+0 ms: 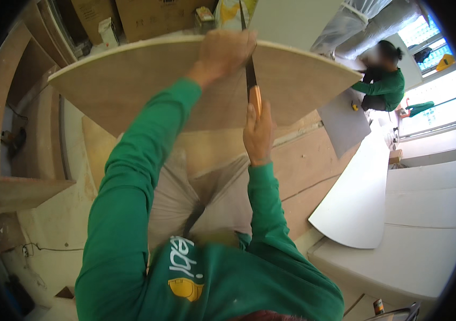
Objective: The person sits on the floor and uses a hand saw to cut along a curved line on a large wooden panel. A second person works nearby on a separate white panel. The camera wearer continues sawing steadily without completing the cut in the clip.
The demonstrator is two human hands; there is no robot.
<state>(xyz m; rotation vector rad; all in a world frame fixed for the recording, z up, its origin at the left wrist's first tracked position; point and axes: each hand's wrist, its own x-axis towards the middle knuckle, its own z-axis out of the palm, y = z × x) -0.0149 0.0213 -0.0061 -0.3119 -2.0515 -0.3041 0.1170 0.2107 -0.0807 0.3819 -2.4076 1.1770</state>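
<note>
A curved plywood board point(153, 80) stands across in front of me, its pale cut edge uppermost. My left hand point(227, 51) is closed over that top edge, close beside the blade. My right hand point(258, 134) is wrapped around the wooden handle of a handsaw point(251, 75). Its long, dark, narrow blade runs up past the board's edge and tapers toward the top of the view. The blade's teeth cannot be made out. My legs are behind the board, and its lower part lies near my knees.
A co-worker point(385, 80) in a green top crouches at the far right, by a grey sheet point(345, 120). A white curved panel point(356, 198) lies to my right. Wooden cabinet frames point(51, 134) stand at left; cardboard boxes point(158, 21) are behind the board. A cable point(56, 249) crosses the floor.
</note>
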